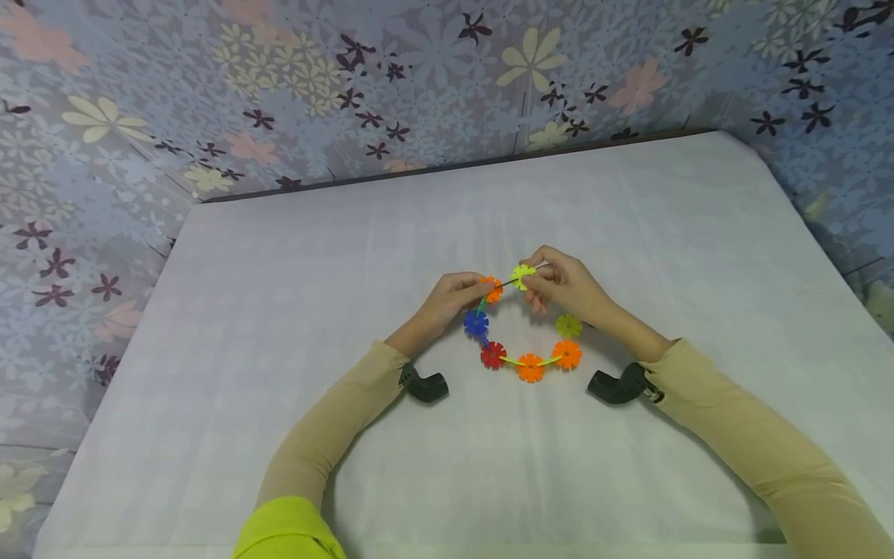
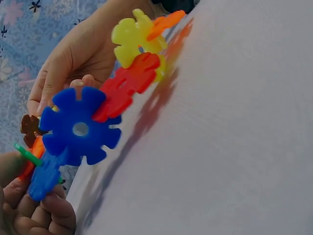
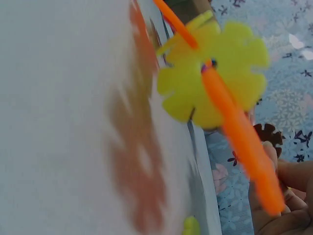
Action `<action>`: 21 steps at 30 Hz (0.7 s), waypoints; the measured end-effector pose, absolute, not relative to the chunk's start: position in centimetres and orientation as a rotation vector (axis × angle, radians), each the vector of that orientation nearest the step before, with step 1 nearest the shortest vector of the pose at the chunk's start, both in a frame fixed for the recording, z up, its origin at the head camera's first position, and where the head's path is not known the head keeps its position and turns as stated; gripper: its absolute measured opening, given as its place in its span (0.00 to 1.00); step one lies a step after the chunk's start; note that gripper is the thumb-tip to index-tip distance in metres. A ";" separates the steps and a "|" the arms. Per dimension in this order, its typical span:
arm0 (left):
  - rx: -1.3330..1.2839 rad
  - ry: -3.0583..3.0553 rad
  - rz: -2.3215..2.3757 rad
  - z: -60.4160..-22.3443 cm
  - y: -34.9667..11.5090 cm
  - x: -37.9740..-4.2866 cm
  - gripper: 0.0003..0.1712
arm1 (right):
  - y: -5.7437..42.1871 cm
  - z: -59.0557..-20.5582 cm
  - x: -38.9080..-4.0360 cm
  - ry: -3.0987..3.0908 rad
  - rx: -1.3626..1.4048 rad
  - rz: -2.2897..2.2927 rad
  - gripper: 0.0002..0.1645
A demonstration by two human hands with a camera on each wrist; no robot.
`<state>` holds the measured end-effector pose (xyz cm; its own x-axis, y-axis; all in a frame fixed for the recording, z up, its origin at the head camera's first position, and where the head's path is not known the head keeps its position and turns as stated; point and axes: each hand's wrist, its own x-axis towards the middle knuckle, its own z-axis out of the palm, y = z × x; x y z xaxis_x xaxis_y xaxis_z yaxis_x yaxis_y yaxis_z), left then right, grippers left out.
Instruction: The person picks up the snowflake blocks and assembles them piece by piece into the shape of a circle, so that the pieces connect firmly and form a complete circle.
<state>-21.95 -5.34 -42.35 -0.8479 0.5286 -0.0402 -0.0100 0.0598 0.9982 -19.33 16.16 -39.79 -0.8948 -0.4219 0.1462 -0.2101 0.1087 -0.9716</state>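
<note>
Slotted, flower-shaped plastic discs are joined edge to edge in a curved chain between the two hands. My left hand [image 1: 447,301] pinches an orange disc [image 1: 493,289] at the chain's upper left. My right hand [image 1: 569,286] pinches a yellow-green disc [image 1: 522,276]. A dark brown disc [image 2: 30,128], edge-on in the head view, spans between these two. From the orange one the chain runs down through a green disc [image 2: 28,154], a blue disc [image 1: 476,323], a red disc [image 1: 493,355] and more orange discs [image 1: 531,369] to a yellow disc [image 1: 569,326] under the right wrist.
A white cloth-covered table [image 1: 335,256] lies beneath the hands. Floral fabric [image 1: 433,85] hangs behind its far edge. Black curved mounts stick out from the left cuff [image 1: 424,387] and the right cuff [image 1: 616,386], near the chain's lower part.
</note>
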 end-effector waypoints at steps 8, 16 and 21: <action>0.539 1.944 1.835 -42.6 -5.5 -21.9 0.10 | 16.1 -40.1 -19.4 2.199 -0.632 -1.899 0.13; 0.558 1.911 1.768 -42.2 -5.1 -22.0 0.07 | 17.0 -39.0 -20.0 2.115 -0.601 -1.708 0.22; 0.604 1.970 1.647 -42.0 -5.3 -22.1 0.14 | 18.2 -37.6 -20.1 2.364 -0.657 -1.384 0.22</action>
<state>-22.14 -5.33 -42.00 -0.7774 0.6223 -0.0921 0.0194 0.1700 0.9853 -20.06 18.15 -37.60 -0.8416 -0.5382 -0.0445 -0.2245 0.4237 -0.8775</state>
